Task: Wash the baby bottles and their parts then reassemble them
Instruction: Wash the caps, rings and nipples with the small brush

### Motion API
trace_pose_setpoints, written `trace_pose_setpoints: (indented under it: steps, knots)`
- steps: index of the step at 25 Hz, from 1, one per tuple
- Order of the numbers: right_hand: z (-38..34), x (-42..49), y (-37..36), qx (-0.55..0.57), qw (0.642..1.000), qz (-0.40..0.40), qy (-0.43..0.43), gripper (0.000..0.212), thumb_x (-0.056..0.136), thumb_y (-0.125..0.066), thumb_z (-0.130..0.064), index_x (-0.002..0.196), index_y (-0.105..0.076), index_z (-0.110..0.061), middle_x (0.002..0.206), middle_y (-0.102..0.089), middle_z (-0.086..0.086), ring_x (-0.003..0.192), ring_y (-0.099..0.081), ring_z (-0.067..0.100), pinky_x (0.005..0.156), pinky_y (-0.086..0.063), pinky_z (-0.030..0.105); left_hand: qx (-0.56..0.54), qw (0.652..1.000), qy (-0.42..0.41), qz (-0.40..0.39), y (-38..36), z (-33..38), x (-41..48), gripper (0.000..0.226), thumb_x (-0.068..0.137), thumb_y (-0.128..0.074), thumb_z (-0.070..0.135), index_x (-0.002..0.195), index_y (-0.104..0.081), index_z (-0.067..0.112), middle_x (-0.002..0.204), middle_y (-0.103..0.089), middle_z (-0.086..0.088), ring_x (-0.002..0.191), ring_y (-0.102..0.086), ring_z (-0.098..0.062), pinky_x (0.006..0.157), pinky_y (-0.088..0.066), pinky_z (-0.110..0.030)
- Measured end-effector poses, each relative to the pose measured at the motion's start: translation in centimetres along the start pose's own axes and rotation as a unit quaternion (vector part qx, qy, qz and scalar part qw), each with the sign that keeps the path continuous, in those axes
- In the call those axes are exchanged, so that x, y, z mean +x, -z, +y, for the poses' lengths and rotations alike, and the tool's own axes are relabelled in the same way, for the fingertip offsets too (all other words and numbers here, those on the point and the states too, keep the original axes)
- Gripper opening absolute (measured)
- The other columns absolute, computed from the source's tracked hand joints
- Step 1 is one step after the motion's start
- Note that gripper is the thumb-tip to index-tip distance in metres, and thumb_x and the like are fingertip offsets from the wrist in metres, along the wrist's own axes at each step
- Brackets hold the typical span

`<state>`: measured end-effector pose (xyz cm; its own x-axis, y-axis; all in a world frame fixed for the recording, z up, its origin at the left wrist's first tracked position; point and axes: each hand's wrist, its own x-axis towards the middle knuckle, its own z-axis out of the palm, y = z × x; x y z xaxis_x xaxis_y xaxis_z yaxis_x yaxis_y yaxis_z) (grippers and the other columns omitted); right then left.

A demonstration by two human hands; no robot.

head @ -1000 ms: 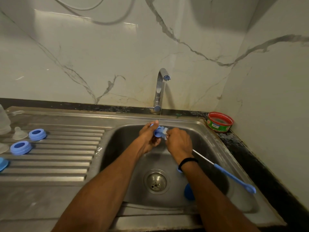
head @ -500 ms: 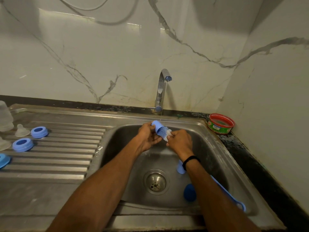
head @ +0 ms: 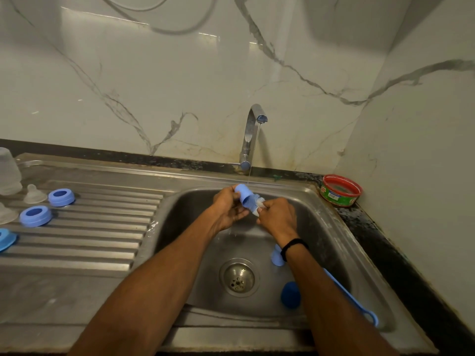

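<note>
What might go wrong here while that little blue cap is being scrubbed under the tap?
The wet blue cap, gripped by the left hand, might slip and drop into the sink. The long handle of the brush, trailing below the right hand, may knock the loose cap lying near the drain.

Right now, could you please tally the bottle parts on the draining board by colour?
Blue: 3 (two rings, plus one piece cut off at the left edge)
Clear: 3 (one bottle, two teats)
Total: 6
</note>
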<state>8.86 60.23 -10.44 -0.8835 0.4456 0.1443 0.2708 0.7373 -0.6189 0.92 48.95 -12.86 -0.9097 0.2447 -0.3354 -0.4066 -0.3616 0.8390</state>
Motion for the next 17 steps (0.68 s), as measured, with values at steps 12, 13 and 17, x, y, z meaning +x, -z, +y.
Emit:
trace_pose_setpoints:
  steps: [12, 13, 17]
  knots:
    - [-0.5, -0.8, 0.1, -0.007, 1.0, 0.004, 0.005, 0.017, 0.089, -0.066, -0.022, 0.101, -0.075, -0.015, 0.081, -0.069, 0.002, 0.072, -0.062, 0.017, 0.057, -0.042, 0.023, 0.004, 0.999, -0.029, 0.044, -0.5, -0.2, 1.0, 0.017, 0.099, -0.062, 0.018, 0.108, -0.063, 0.003, 0.111, -0.07, -0.022, 0.086, -0.069, -0.029, 0.064, -0.059, -0.035]
    - [-0.4, -0.8, 0.1, -0.007, 1.0, 0.005, 0.004, 0.018, 0.088, -0.066, -0.022, 0.102, -0.075, -0.016, 0.083, -0.071, 0.003, 0.073, -0.063, 0.018, 0.06, -0.043, 0.023, -0.004, 0.998, -0.02, 0.052, -0.5, -0.2, 0.7, 0.022, 0.1, -0.058, 0.015, 0.115, -0.062, 0.0, 0.111, -0.069, -0.023, 0.088, -0.069, -0.032, 0.062, -0.058, -0.035]
    - [-0.3, -0.6, 0.5, 0.005, 1.0, 0.005, 0.006, 0.017, 0.089, -0.066, -0.024, 0.102, -0.075, -0.018, 0.081, -0.071, 0.002, 0.074, -0.065, 0.017, 0.062, -0.051, 0.027, 0.016, 0.999, -0.029, 0.036, -0.7, -0.2, 0.8, 0.037, 0.096, -0.066, 0.033, 0.118, -0.064, 0.004, 0.103, -0.073, -0.017, 0.093, -0.071, -0.03, 0.069, -0.059, -0.034]
